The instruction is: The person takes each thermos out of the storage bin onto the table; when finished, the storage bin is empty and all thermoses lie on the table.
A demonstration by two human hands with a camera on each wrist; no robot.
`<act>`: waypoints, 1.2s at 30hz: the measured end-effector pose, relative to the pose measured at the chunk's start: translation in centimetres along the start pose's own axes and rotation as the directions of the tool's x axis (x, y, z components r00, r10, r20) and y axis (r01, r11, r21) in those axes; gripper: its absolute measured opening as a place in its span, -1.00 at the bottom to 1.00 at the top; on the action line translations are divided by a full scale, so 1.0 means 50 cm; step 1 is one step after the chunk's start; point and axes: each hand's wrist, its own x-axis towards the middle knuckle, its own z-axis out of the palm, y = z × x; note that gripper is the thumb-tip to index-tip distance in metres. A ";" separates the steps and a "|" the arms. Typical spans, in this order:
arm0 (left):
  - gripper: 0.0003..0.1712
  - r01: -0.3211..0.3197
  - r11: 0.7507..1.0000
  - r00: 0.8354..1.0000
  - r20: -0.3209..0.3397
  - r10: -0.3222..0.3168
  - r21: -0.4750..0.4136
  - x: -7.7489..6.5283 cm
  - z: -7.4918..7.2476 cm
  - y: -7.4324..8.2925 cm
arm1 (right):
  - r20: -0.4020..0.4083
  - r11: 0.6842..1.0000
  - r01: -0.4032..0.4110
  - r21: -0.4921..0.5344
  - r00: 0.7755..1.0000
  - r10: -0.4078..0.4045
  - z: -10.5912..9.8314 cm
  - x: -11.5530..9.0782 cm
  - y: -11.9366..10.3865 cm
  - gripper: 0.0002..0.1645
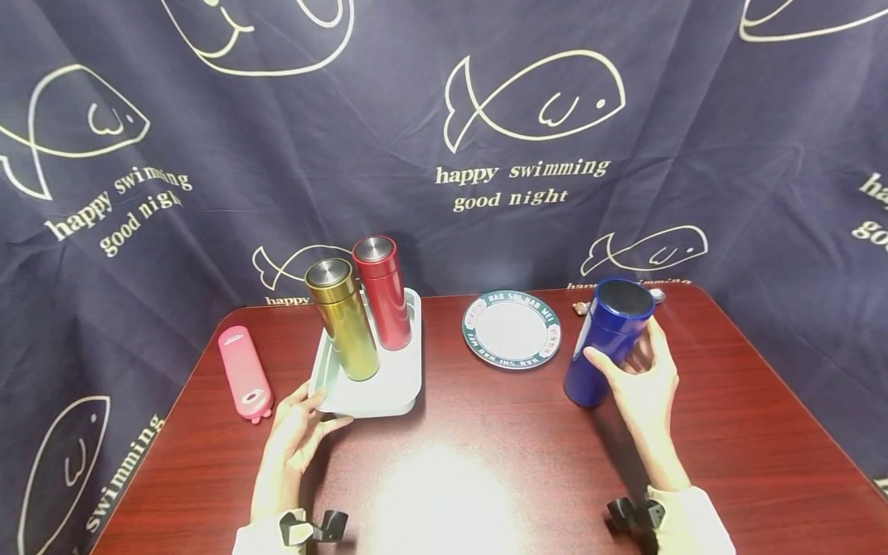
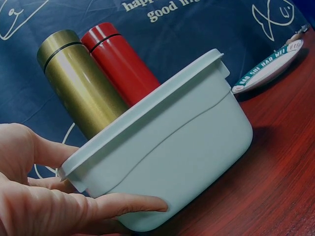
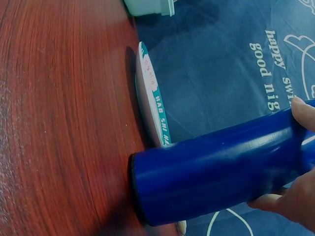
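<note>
Head view: the left hand [image 1: 294, 424], left of centre in the lower half of the frame, gripped the near left corner of a pale green tub [image 1: 388, 393], its thumb and fingers clamped on the rim and wall. A gold bottle [image 1: 347, 331] and a red bottle [image 1: 387, 304] stood in the tub, the red one behind and to the right. At right of the frame, the right hand [image 1: 645, 378] held a blue bottle [image 1: 610, 327], tilted, with thumb and fingers on opposite sides. A plate [image 1: 512, 330] lay between tub and blue bottle; a pink case [image 1: 243, 366] lay at left on the brown table [image 1: 527, 432], before a dark cloth [image 1: 388, 154]. Left wrist view: the thumb lay along the tub's outer wall at lower centre, other fingers at the rim, mid-left; both bottles rose at upper left. Right wrist view: the blue bottle spanned the lower right, fingers clamped near its upper end at the right edge; whether its base touched the table could not be told.
</note>
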 end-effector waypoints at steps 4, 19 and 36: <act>-0.42 -0.002 1.000 1.000 -0.010 0.002 -0.005 -0.004 -0.002 0.005 | 0.009 1.000 -0.012 -0.027 1.000 0.012 0.000 0.001 -0.004 0.06; -0.39 -0.027 1.000 1.000 -0.002 0.027 0.013 -0.009 0.000 0.001 | 0.161 0.993 -0.055 -0.100 0.984 0.071 -0.020 0.010 -0.020 0.19; -0.40 -0.041 0.999 0.999 0.002 0.041 0.022 -0.002 0.000 -0.006 | 0.132 0.970 0.241 0.023 0.961 -0.242 -0.036 0.087 -0.211 0.27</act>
